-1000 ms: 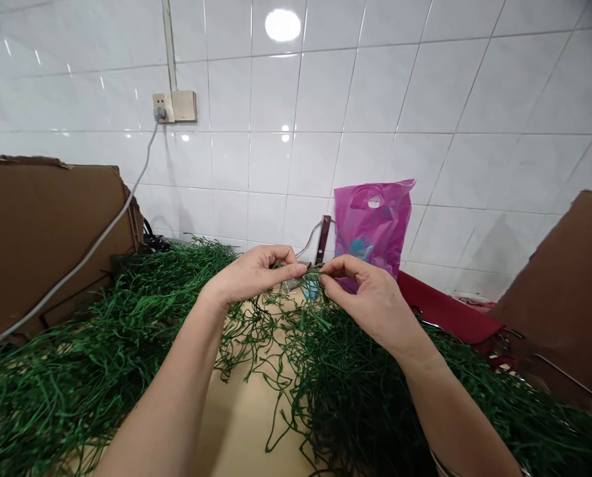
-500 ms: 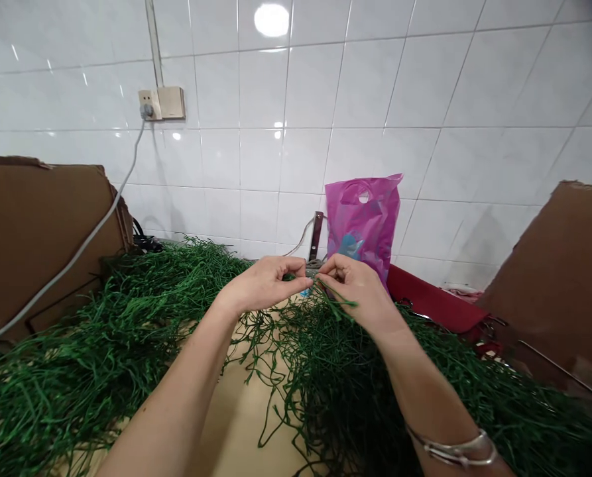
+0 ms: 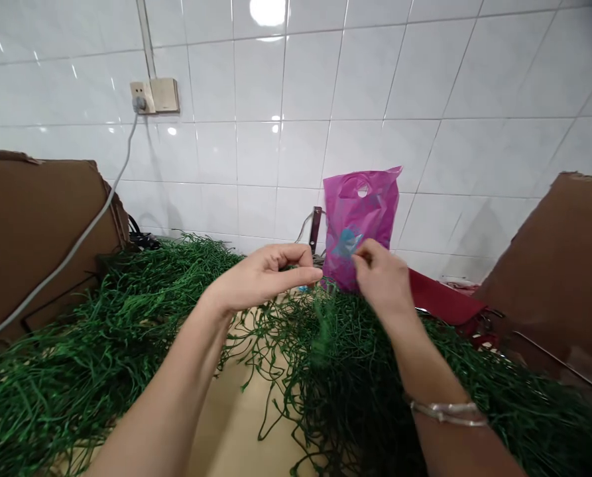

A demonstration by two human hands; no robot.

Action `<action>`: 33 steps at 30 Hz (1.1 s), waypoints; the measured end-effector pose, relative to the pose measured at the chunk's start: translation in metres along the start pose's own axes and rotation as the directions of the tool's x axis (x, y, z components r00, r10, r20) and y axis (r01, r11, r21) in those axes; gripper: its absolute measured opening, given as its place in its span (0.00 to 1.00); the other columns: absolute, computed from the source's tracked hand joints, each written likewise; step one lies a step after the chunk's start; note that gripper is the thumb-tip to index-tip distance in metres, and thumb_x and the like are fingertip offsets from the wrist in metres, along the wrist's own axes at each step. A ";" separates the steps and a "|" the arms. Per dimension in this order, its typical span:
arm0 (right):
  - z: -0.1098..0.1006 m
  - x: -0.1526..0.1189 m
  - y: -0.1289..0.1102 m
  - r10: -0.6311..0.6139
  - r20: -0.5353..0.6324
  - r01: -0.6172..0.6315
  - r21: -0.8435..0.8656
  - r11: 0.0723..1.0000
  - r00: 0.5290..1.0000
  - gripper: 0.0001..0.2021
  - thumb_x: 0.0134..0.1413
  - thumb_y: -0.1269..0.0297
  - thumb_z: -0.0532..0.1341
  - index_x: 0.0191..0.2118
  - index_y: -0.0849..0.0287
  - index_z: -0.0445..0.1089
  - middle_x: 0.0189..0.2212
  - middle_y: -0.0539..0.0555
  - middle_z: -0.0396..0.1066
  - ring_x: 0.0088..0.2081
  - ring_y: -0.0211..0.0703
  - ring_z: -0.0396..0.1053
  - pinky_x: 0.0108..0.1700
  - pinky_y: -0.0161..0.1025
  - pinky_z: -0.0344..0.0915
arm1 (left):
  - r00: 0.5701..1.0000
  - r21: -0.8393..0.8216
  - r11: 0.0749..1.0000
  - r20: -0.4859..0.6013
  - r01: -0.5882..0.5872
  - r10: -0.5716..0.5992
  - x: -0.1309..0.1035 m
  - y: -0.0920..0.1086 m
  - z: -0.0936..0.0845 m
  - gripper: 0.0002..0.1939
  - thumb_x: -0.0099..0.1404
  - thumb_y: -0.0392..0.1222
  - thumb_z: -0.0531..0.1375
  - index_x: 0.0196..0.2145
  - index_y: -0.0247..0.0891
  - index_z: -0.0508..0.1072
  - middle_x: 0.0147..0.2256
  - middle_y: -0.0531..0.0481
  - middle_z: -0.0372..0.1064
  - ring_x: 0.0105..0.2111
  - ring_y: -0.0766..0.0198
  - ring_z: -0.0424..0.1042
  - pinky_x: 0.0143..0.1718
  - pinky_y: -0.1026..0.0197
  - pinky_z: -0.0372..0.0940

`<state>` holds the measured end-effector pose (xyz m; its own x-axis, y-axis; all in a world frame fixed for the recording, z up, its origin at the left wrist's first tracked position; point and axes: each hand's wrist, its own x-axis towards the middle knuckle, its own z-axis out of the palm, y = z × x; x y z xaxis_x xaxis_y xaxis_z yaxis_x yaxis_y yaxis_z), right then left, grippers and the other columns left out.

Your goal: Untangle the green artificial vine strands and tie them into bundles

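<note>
My left hand is raised over the table, thumb stretched out beneath a curled forefinger, in a pinch. Just below its thumb tip is a motion-smeared green strand; whether the fingers hold it I cannot tell. To the right, in front of the pink bag, my right hand has its thumb and forefinger closed together. What lies between them, if anything, is too small to make out. A thick heap of knotted green cords lies under both hands, with loose ends spreading onto the tabletop.
More green cords lie on the left. A pink plastic bag stands against the tiled wall, beside a red case. Cardboard boxes flank the table. A grey cable runs from the wall socket.
My hands were together at a green strand; now the right hand has moved away to the right and slightly up. The strand is a blur below my left thumb. The view has shifted slightly.
</note>
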<state>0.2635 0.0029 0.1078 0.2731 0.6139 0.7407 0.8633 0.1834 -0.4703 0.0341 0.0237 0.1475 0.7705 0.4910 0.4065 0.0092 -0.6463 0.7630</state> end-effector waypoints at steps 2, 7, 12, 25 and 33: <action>-0.012 0.007 0.018 0.065 -0.016 -0.066 -0.050 0.997 0.998 0.08 0.51 0.66 0.58 0.23 0.53 0.62 0.19 0.51 0.66 0.24 0.44 0.62 0.30 0.42 0.55 | 0.995 0.003 1.000 -0.100 -0.026 0.026 -0.008 0.012 -0.007 0.15 0.69 0.45 0.58 0.26 0.38 0.63 0.24 0.58 0.51 0.25 0.69 0.49 0.26 0.62 0.48; -0.039 0.008 0.018 0.013 0.189 0.007 -0.101 0.995 0.982 0.06 0.50 0.62 0.61 0.25 0.54 0.73 0.21 0.51 0.74 0.24 0.45 0.66 0.30 0.42 0.58 | 0.989 0.051 0.998 -0.143 0.033 -0.026 -0.010 0.010 -0.016 0.15 0.70 0.45 0.57 0.27 0.38 0.63 0.24 0.58 0.49 0.25 0.69 0.49 0.26 0.63 0.47; -0.040 -0.003 -0.023 -0.034 0.348 0.053 -0.045 0.998 0.937 0.11 0.57 0.58 0.59 0.32 0.54 0.77 0.32 0.52 0.78 0.35 0.47 0.72 0.40 0.44 0.63 | 0.991 0.088 0.989 -0.070 0.120 -0.114 0.000 -0.006 -0.011 0.13 0.69 0.45 0.57 0.28 0.38 0.63 0.24 0.59 0.49 0.24 0.69 0.48 0.26 0.63 0.46; -0.005 -0.015 -0.048 -0.042 0.577 -0.425 0.648 0.632 0.816 0.14 0.48 0.50 0.69 0.33 0.57 0.75 0.28 0.48 0.70 0.32 0.38 0.63 0.39 0.39 0.59 | 0.983 0.138 0.980 -0.141 0.140 -0.121 0.001 -0.012 -0.010 0.13 0.66 0.51 0.58 0.34 0.37 0.71 0.26 0.57 0.59 0.26 0.69 0.54 0.28 0.63 0.52; -0.013 -0.010 -0.041 -0.077 0.554 -0.259 0.502 0.825 0.829 0.12 0.52 0.54 0.65 0.35 0.58 0.75 0.31 0.51 0.74 0.35 0.41 0.68 0.41 0.40 0.62 | 0.991 0.208 0.969 -0.069 0.130 -0.118 0.003 -0.020 -0.010 0.12 0.66 0.48 0.59 0.36 0.37 0.77 0.27 0.56 0.65 0.26 0.69 0.58 0.29 0.64 0.54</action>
<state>0.2310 -0.0203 0.1257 -0.0760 0.9202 0.3840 0.4282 0.3779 -0.8209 0.0298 0.0439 0.1390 0.7184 0.6030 0.3469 0.2422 -0.6843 0.6879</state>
